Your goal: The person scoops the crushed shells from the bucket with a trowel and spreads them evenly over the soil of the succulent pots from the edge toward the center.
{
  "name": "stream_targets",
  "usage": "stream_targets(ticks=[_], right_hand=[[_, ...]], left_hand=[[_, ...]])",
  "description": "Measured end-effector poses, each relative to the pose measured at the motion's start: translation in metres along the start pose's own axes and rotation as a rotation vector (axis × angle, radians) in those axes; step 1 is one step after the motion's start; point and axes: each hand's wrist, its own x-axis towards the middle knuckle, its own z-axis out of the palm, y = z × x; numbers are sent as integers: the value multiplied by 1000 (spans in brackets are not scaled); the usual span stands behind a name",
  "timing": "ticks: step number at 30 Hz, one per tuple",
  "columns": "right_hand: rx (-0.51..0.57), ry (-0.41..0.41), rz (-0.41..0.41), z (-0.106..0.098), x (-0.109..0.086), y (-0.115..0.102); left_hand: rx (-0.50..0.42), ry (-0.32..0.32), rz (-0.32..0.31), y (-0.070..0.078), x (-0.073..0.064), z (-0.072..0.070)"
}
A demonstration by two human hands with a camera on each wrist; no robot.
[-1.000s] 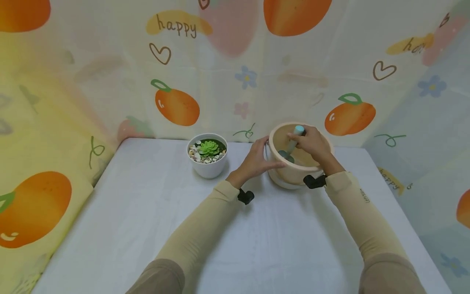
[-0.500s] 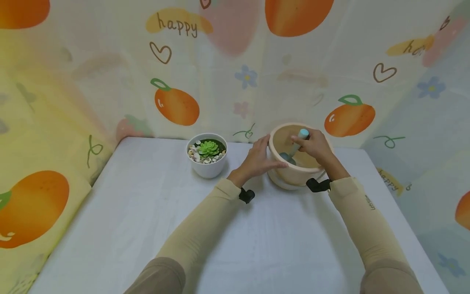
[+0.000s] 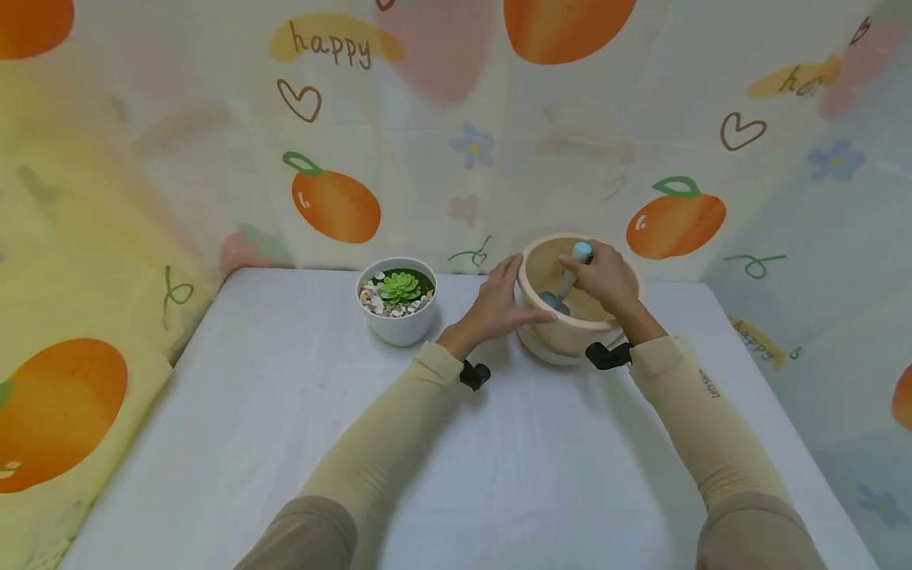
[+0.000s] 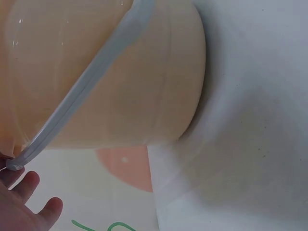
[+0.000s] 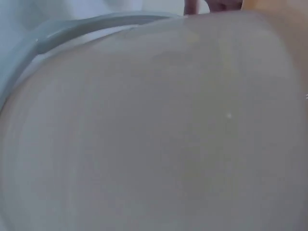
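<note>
A peach-coloured bucket (image 3: pixel 570 336) with a grey handle (image 4: pixel 91 82) stands at the back right of the table. My left hand (image 3: pixel 492 305) holds its left rim, thumb along the front and fingers spread round the side; in the left wrist view a finger touches the handle's end. My right hand (image 3: pixel 606 277) reaches over the rim and grips a tool (image 3: pixel 568 285) with a pale stem and light blue top. Its rounded grey-blue lower end dips inside the bucket, where the rim partly hides it. The bucket's wall fills most of the right wrist view.
A white pot (image 3: pixel 402 326) holding a green succulent and pebbles stands left of my left hand. White cloth covers the table (image 3: pixel 456 475). Right behind it hangs a fruit-patterned curtain (image 3: pixel 420 182), which continues along both sides.
The tool's top tilted slightly right half a second ago and has come back left with my right hand. My left hand keeps its place on the bucket. The head view shifted slightly.
</note>
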Motion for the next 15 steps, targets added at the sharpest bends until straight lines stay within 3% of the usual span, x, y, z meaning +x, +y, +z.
stream_targets(ticks=[4, 9, 15], right_hand=[[-34, 15, -41, 4, -1, -1], [-85, 31, -13, 2, -2, -1], [106, 48, 52, -1, -2, -6]], left_hand=[[-8, 16, -23, -3, -2, -2], [-3, 11, -10, -3, -3, -2], [5, -3, -19, -3, -2, -4]])
